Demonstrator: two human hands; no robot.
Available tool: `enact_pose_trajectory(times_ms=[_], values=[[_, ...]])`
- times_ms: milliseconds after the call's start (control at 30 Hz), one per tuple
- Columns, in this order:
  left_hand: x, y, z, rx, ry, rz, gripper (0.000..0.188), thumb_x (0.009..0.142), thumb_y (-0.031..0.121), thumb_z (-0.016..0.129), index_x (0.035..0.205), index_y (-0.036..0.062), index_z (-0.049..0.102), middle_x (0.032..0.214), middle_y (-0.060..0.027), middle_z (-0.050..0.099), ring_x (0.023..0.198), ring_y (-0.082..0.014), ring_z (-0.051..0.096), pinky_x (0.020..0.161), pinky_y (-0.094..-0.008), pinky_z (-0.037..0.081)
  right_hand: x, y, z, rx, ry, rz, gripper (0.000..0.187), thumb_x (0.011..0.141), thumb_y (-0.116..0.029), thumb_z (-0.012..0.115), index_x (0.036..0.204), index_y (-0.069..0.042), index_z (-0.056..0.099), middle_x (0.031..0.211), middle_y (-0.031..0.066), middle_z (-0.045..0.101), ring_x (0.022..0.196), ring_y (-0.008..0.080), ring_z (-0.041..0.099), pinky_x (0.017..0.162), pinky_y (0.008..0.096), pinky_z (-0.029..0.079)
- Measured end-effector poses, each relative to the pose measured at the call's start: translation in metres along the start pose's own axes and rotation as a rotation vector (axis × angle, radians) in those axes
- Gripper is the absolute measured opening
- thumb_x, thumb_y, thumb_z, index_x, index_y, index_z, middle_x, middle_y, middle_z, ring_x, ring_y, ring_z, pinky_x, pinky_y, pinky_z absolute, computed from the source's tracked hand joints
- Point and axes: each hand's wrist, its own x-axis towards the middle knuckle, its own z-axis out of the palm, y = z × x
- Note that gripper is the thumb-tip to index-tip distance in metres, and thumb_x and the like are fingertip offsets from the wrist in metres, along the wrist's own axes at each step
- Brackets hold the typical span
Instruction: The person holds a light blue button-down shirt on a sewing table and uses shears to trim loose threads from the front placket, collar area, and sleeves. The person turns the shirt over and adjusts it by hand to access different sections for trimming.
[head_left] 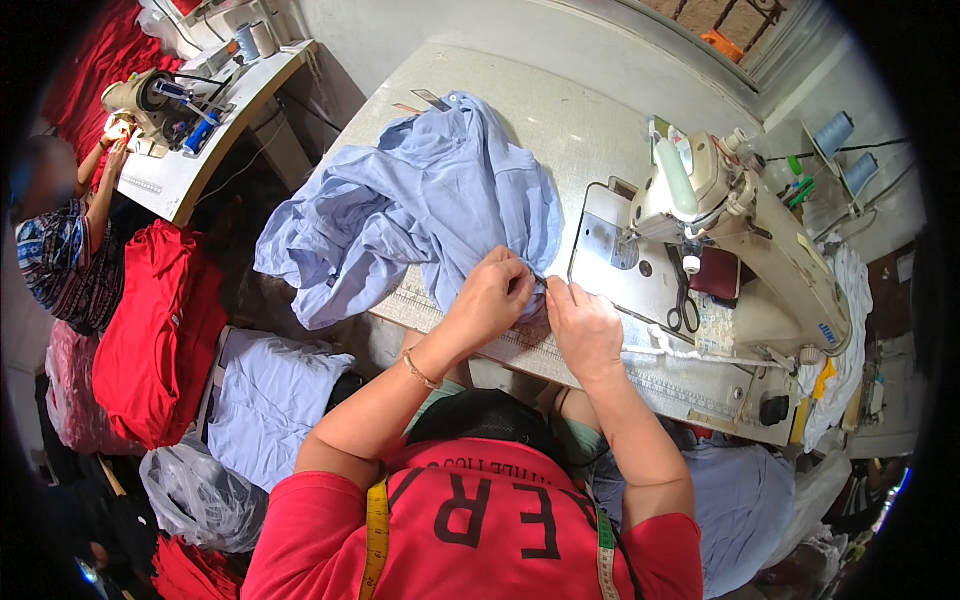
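Note:
A crumpled light blue garment (430,190) lies on the sewing table, its near right edge reaching my fingers. My left hand (495,297) is closed in a pinch at that edge. Close beside it, my right hand (583,325) is closed too, thumb and fingers pressed together. A small dark thing (541,281) shows between the two hands; its kind is too small to tell. Right of my hands stands a cream sewing machine (720,190) with its metal bed plate (612,235). Black-handled scissors (684,312) lie by the machine, apart from my right hand.
Blue thread cones (835,133) stand at the right. A measuring strip (520,342) runs along the table's near edge. Red cloth (160,335) and light blue cloth (275,400) are piled at the left. Beyond them, a person (70,220) works at another sewing machine (150,105).

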Motion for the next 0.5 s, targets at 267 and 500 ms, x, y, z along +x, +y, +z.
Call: enact_pose_trajectory(times_ms=[267,500], values=[[0.0005,-0.0018,-0.0011,-0.029,-0.008,-0.009,0.011,0.078,0.003,0.059,0.077,-0.007,0.06,0.078,-0.0138,0.055,0.074,-0.0244,0.054,0.068,-0.0313,0.043,-0.0017,-0.0034,0.0016,0.038,-0.019,0.041,0.005,0.082,-0.016,0.058,0.086,-0.013,0.056,0.064,0.0036,0.055,0.054,0.021,0.058,0.053,0.0308,0.046],[-0.0001,-0.0057,-0.0004,-0.054,-0.028,-0.017,0.011,0.078,0.004,0.059,0.078,-0.0065,0.06,0.079,-0.0135,0.056,0.075,-0.0235,0.055,0.069,-0.0303,0.044,0.0002,-0.006,0.0017,0.081,-0.012,0.066,0.008,0.084,-0.018,0.057,0.09,-0.012,0.055,0.064,0.0053,0.056,0.054,0.0238,0.058,0.054,0.0345,0.047]])
